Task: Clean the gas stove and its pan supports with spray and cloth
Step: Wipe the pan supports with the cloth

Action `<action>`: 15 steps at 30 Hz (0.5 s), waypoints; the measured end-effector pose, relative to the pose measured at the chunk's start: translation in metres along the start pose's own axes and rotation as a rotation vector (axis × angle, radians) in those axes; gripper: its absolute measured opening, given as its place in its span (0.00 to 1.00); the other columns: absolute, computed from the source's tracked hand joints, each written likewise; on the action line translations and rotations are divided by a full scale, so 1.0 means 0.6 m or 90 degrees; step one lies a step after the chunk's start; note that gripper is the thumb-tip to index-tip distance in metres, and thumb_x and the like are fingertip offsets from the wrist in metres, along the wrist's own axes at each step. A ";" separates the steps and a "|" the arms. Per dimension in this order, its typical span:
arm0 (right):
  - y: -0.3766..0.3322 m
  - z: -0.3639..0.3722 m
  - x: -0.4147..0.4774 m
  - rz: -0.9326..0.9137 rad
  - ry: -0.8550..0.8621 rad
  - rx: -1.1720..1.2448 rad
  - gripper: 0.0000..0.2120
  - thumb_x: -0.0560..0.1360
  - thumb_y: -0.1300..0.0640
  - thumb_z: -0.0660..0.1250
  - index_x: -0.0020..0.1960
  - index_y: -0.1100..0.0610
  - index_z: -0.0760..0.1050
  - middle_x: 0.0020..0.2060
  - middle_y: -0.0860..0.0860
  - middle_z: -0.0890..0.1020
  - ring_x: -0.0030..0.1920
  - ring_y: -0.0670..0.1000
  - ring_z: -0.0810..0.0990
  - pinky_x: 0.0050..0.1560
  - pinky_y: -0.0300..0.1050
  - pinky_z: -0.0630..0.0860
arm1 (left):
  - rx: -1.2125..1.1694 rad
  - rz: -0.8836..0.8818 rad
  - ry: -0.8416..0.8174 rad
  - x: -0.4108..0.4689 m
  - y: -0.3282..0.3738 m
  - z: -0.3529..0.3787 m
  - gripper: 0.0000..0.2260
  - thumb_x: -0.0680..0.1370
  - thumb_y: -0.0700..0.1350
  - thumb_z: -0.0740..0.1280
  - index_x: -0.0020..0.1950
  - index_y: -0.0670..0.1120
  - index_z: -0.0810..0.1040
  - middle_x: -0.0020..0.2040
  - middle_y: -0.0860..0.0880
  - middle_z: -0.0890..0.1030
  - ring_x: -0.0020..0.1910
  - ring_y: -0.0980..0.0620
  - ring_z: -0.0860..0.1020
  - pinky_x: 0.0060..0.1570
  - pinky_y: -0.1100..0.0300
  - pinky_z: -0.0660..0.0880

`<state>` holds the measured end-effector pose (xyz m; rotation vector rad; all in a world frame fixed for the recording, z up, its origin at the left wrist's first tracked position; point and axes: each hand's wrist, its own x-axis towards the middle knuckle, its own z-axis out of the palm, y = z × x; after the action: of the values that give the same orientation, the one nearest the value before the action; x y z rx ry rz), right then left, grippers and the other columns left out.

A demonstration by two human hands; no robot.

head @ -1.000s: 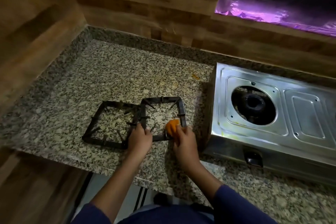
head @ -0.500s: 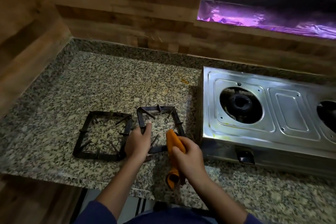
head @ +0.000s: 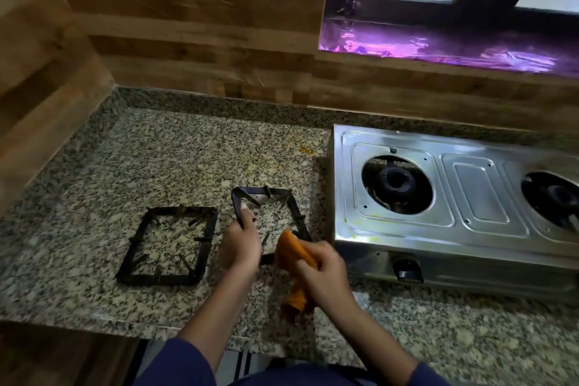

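Two black square pan supports lie on the granite counter [head: 188,160]. My left hand [head: 242,241] grips the left bar of the right pan support [head: 291,204], which looks tilted up off the counter. My right hand [head: 322,273] is shut on an orange cloth [head: 293,252], pressed at that support's near right corner, with the cloth's tail hanging below my fist. The left pan support [head: 169,244] lies flat and untouched. The steel gas stove [head: 470,222] sits to the right, with both burners bare. No spray bottle is in view.
Wood-panelled walls close off the counter at the left and back. A window ledge covered in shiny purple foil [head: 438,50] runs above the stove. A black knob [head: 407,271] sticks out of the stove's front. The counter's front edge is just below my arms.
My left hand has shifted up the right support's left bar and raised it. The cloth has unfolded in my right hand, its tail now hanging down. The view has swung right, showing the second burner.
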<state>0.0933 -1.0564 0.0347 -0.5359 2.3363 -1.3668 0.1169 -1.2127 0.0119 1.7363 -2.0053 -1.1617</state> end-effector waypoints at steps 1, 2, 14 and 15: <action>-0.008 -0.013 0.010 -0.023 0.024 0.006 0.19 0.71 0.63 0.68 0.59 0.49 0.82 0.44 0.47 0.79 0.46 0.41 0.77 0.47 0.37 0.73 | 0.000 0.018 0.006 -0.001 0.001 -0.005 0.31 0.80 0.67 0.46 0.36 0.46 0.75 0.28 0.47 0.74 0.25 0.48 0.70 0.29 0.61 0.60; -0.018 -0.024 0.019 -0.049 0.041 0.013 0.19 0.72 0.63 0.68 0.60 0.49 0.82 0.44 0.47 0.79 0.46 0.41 0.78 0.47 0.38 0.74 | 0.003 0.033 0.011 -0.001 0.002 -0.013 0.30 0.80 0.67 0.46 0.34 0.48 0.74 0.28 0.47 0.75 0.25 0.48 0.70 0.28 0.62 0.59; -0.072 -0.074 0.069 -0.403 -0.075 -0.174 0.22 0.73 0.65 0.61 0.63 0.51 0.80 0.55 0.51 0.80 0.55 0.51 0.74 0.55 0.42 0.71 | -0.260 0.009 0.027 -0.024 0.020 -0.166 0.27 0.81 0.63 0.52 0.35 0.44 0.69 0.32 0.45 0.72 0.31 0.47 0.71 0.34 0.56 0.63; -0.074 -0.081 0.071 -0.388 -0.070 -0.166 0.22 0.72 0.65 0.61 0.63 0.51 0.80 0.53 0.50 0.80 0.54 0.51 0.74 0.54 0.40 0.70 | -0.270 0.022 0.040 -0.030 0.025 -0.173 0.27 0.81 0.64 0.52 0.34 0.44 0.69 0.31 0.44 0.72 0.31 0.47 0.70 0.34 0.55 0.63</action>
<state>0.0381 -1.0623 0.0903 -1.4557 2.3678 -1.2132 0.1775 -1.2382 0.0952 1.4962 -1.5972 -1.3797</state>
